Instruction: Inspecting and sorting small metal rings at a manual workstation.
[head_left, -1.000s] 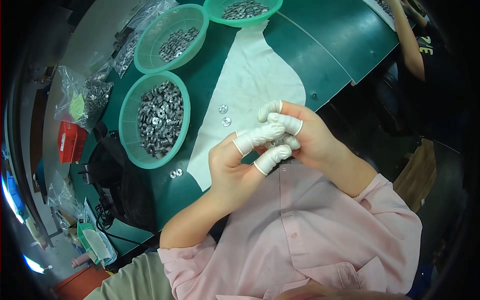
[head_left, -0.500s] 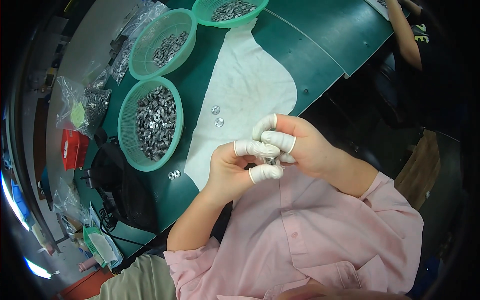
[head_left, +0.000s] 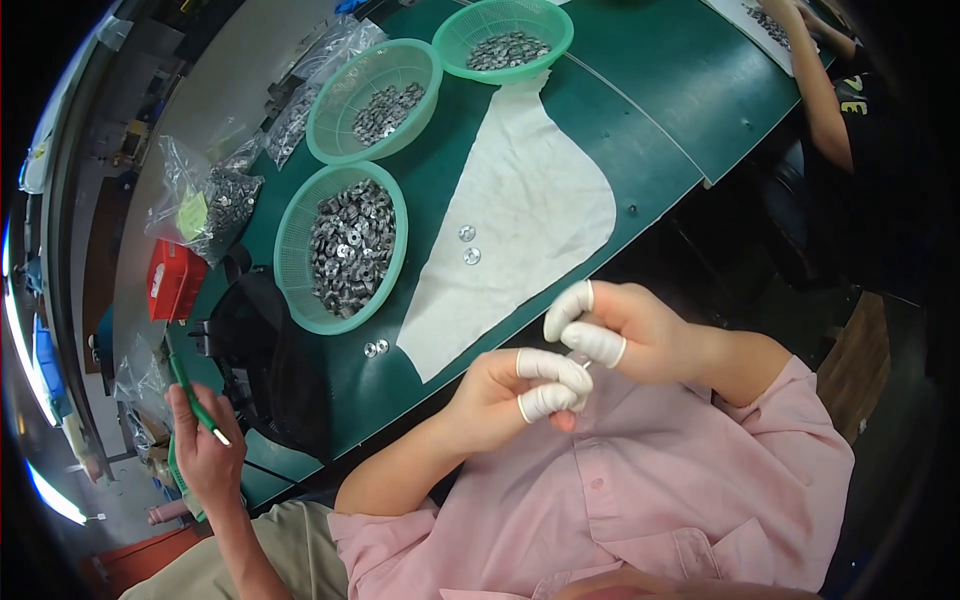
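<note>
My left hand (head_left: 515,400) and my right hand (head_left: 630,330) meet in front of the pink shirt, just off the table's near edge. White finger cots cover several fingertips on both. Their fingers are closed in a pinch around something small between them, mostly hidden and too small to name. Two round silvery metal discs with holes (head_left: 470,256) lie on the white cloth (head_left: 530,190) beyond my hands. Another pair of small metal discs (head_left: 376,348) sits on the green table left of the cloth.
Green mesh baskets (head_left: 283,262) of small metal parts stand left and far. Plastic bags of parts (head_left: 225,205), a red box (head_left: 176,280) and a black bag (head_left: 285,370) line the left. Another person's hand (head_left: 210,450) holds a green pen-like tool (head_left: 193,392). A person works far right.
The view has shifted, and my hands now sit lower, farther from the cloth. Another person's hand with the green pen-like tool has come in at the left.
</note>
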